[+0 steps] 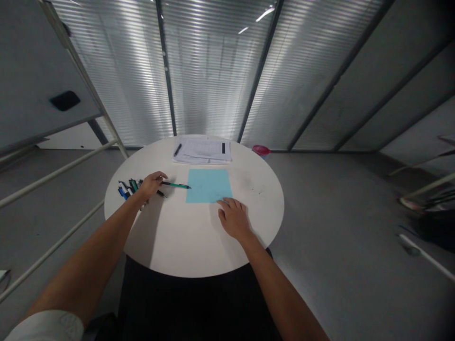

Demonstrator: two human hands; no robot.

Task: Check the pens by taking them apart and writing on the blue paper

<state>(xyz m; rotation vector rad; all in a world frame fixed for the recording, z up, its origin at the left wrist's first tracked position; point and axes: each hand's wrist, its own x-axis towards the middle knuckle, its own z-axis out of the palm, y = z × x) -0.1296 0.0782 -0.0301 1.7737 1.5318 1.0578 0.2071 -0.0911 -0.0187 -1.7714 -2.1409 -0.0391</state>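
At the left of the round white table, my left hand [152, 183] is closed with its fingertips at the near end of a green and black pen [177, 185]. The pen's other end points right and reaches the left edge of a light blue sheet of paper [208, 184]. Beneath and beside that hand lies a loose bunch of several pens [124, 192], partly hidden by it; a black pen [161, 193] sticks out below. My right hand [234, 218] rests open, palm down, its fingertips on the sheet's lower right corner.
A stack of printed papers [202, 151] lies at the back of the white table [199, 241], with a dark pen [177, 149] on it. Behind the table are a pink-rimmed bin [261, 150] and a wall with blinds. A whiteboard frame [74, 163] stands close on the left.
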